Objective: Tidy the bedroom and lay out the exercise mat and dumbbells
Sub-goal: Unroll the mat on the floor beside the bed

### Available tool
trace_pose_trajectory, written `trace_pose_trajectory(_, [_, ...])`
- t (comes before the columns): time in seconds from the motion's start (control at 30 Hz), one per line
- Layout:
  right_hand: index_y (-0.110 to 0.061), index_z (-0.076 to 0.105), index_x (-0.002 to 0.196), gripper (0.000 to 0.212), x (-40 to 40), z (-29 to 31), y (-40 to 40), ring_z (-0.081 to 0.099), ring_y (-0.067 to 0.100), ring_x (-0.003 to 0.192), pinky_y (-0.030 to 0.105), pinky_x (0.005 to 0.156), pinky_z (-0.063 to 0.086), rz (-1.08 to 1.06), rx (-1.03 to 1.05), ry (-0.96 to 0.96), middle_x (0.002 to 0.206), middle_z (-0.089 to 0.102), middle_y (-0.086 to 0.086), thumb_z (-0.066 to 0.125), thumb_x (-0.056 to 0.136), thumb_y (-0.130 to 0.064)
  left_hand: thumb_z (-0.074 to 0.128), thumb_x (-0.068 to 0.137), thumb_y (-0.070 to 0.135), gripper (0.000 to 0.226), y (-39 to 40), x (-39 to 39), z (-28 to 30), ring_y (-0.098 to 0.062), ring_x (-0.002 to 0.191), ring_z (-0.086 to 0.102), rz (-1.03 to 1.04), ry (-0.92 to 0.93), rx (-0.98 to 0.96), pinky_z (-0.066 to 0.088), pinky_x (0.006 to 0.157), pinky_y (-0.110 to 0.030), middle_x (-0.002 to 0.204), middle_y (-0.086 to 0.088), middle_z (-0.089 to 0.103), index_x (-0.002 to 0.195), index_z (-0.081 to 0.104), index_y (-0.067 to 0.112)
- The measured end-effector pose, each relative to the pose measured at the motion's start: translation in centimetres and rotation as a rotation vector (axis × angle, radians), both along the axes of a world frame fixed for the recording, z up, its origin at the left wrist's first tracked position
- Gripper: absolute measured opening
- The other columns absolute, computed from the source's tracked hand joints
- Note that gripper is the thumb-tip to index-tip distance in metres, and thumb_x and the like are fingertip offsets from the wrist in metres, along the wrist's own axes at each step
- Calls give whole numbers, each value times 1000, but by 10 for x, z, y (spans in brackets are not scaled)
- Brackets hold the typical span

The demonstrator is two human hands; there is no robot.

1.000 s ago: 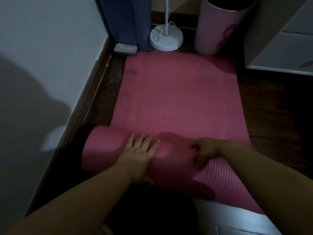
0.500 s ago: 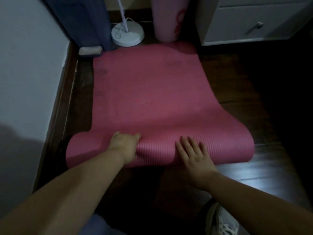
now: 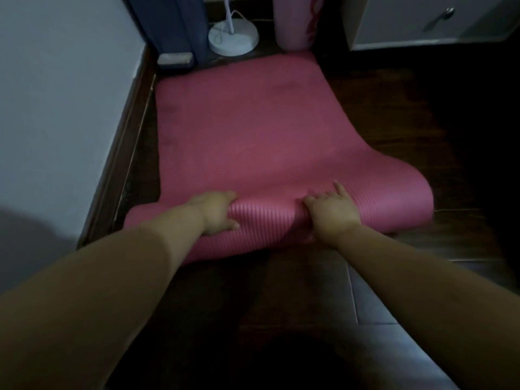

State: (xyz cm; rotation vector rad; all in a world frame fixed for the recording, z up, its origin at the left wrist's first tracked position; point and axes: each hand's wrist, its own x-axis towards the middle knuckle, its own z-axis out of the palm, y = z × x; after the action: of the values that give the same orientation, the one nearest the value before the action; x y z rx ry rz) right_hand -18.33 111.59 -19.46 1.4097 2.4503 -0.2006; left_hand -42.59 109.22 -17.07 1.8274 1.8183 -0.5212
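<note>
A pink ribbed exercise mat (image 3: 253, 130) lies partly unrolled on the dark wooden floor and reaches back toward the far wall. Its near end is still a low roll (image 3: 270, 220) lying across the view. My left hand (image 3: 216, 212) grips the roll left of centre, fingers curled over its far side and thumb on the near side. My right hand (image 3: 333, 213) rests on top of the roll right of centre, fingers spread and pointing forward. No dumbbells are in view.
A white wall with a dark skirting board (image 3: 121, 153) runs along the mat's left edge. At the far end stand a blue panel (image 3: 168, 26), a white round lamp base (image 3: 233, 38), a pink bin (image 3: 295, 23) and a white drawer unit (image 3: 427, 21). A small pale object (image 3: 174, 59) lies by the wall.
The roll has come nearer and grown thinner, with more mat lying flat. My left hand went from flat to gripping; my right hand went from gripping to resting on top.
</note>
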Motion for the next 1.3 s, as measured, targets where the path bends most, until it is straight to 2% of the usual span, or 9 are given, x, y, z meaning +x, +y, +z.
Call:
trace_pose_trajectory(0.2, [-22, 65, 110, 31, -2, 22, 7, 60, 30, 106, 32, 89, 43, -8, -269, 40, 113, 66, 8, 57, 81, -26, 49, 86, 26, 71, -53, 20, 4, -27, 138, 22, 3, 64, 231, 14, 115, -44, 151, -6, 24, 149, 16, 28])
trace_pose_trajectory(0.33, [-16, 60, 116, 36, 12, 11, 0, 57, 31, 108, 29, 82, 41, -74, -421, 50, 118, 62, 13, 63, 82, -30, 55, 75, 28, 80, -61, 52, -1, -27, 135, 21, -108, 29, 238, 15, 114, -46, 146, -7, 24, 147, 21, 21])
trace_pose_trajectory(0.43, [-15, 38, 137, 71, 26, 7, -23, 49, 34, 117, 39, 100, 35, -158, -164, 86, 126, 53, 14, 66, 79, -46, 62, 71, 51, 108, -80, 64, -10, -28, 144, 3, -102, 52, 62, 0, 114, -55, 156, -4, 4, 150, -6, 24])
trace_pose_trajectory(0.57, [-13, 58, 110, 46, 26, -2, -84, 54, 33, 96, 40, 76, 48, -21, 227, 270, 105, 57, 13, 74, 74, -35, 65, 77, 54, 111, -113, 51, -20, -31, 145, -6, -82, 163, -60, 2, 113, -57, 158, -1, -15, 147, -18, 31])
trace_pose_trajectory(0.67, [-12, 18, 147, 87, 24, -23, -125, 19, 38, 138, 51, 109, 23, 10, -193, 29, 152, 17, 17, 50, 82, -60, 56, 88, 44, 89, -132, 44, -16, -29, 146, 0, 47, 166, -12, 7, 116, -51, 159, -3, -8, 150, -6, 29])
trace_pose_trajectory(0.77, [-8, -13, 148, 76, 21, -42, -132, -3, 38, 144, 59, 113, 7, 26, -120, -128, 156, -10, 19, 36, 95, -29, 54, 90, 40, 80, -156, 43, -11, -30, 145, 6, 170, 147, 24, 9, 117, -45, 159, -8, 0, 151, 5, 25])
trace_pose_trajectory(1.0, [-30, 41, 137, 62, -2, -16, -84, 53, 28, 118, 43, 110, 28, -135, -144, 42, 126, 58, 8, 58, 78, -27, 64, 85, 35, 95, -214, 64, -6, -25, 146, -7, 275, 69, 47, 0, 116, -44, 159, -3, -10, 150, -5, 28])
trace_pose_trajectory(1.2, [-10, 69, 96, 36, 6, 8, -73, 64, 29, 98, 32, 83, 53, -131, -430, -115, 105, 69, 12, 63, 60, -8, 72, 74, 44, 127, -226, 82, -13, -30, 143, -21, 206, 142, 106, -11, 113, -49, 153, -12, -26, 138, -36, 30])
trace_pose_trajectory(1.3, [-7, 68, 104, 37, 16, -8, -89, 63, 31, 100, 30, 79, 53, -124, -494, -95, 110, 66, 16, 62, 67, -9, 74, 69, 51, 140, -236, 87, -38, -33, 138, -30, 129, 220, 124, -17, 108, -55, 146, -15, -39, 122, -53, 29])
